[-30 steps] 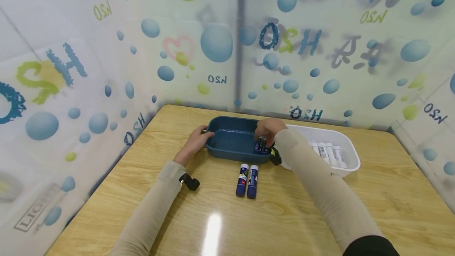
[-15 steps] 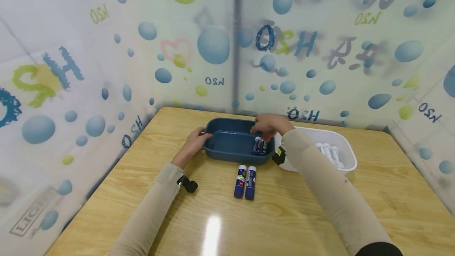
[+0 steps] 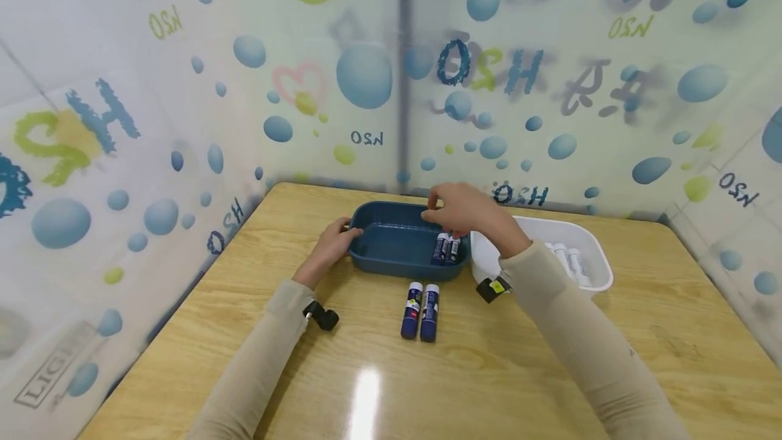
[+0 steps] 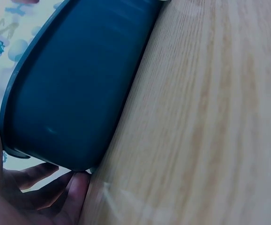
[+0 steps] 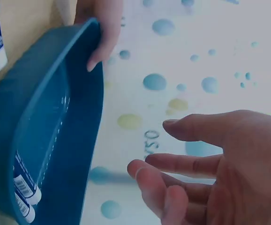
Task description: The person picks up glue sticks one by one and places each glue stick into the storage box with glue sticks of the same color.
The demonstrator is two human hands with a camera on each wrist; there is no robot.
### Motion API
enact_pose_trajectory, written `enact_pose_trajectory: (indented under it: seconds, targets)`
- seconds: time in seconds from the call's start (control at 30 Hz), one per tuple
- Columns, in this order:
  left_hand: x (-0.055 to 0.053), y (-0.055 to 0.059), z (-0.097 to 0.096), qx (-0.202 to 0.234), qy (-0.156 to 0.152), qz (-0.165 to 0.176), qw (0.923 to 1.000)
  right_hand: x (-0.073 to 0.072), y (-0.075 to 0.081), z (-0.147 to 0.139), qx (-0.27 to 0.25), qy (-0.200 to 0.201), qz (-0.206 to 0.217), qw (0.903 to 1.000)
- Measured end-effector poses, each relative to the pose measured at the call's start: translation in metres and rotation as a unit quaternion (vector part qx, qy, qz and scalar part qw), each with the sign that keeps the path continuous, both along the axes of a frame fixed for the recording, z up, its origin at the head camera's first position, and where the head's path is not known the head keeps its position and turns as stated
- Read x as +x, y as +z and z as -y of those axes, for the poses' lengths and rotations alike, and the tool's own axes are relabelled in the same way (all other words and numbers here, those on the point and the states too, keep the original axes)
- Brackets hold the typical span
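My left hand [image 3: 330, 250] grips the left end of a dark blue plastic tray [image 3: 391, 265], thumb over the rim. In the left wrist view its fingers [image 4: 74, 197] touch the tray's outer wall low down. Two blue glue sticks [image 3: 440, 248] with white caps lie side by side at the tray's right end. Above that end hovers my right hand [image 3: 467, 210], holding nothing; the right wrist view shows its thumb and fingers spread apart. On the table before the tray lie two more glue sticks, a left one [image 3: 412, 311] and a right one [image 3: 430, 313].
A white plastic bin [image 3: 544, 228] stands just right of the blue tray, partly hidden by the right forearm. Several white tubes [image 3: 577, 265] lie in it. Behind the wooden table [image 3: 293, 372] hangs a patterned curtain [image 3: 305, 39], close to its back edge.
My right hand has lifted off the glue sticks at the tray's right end and drawn up and back, its fingers spreading. My left hand stays on the tray.
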State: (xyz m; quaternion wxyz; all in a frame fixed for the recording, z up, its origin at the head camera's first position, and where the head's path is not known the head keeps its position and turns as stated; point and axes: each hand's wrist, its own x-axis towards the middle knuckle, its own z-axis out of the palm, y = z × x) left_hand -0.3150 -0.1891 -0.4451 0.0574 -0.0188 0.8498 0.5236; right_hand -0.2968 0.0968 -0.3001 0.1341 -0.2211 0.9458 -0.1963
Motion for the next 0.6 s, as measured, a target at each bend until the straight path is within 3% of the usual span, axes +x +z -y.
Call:
enact_pose_trajectory:
  seconds: [0.37, 0.6]
  targets:
    - [0.0, 0.0, 0.001, 0.01, -0.005, 0.004, 0.9999, 0.06, -0.014, -0.015, -0.027, 0.009, -0.012, 0.9995]
    - [-0.002, -0.002, 0.002, 0.012, -0.001, 0.013, 0.9998, 0.075, -0.032, -0.027, -0.02, 0.0, -0.02, 0.9996]
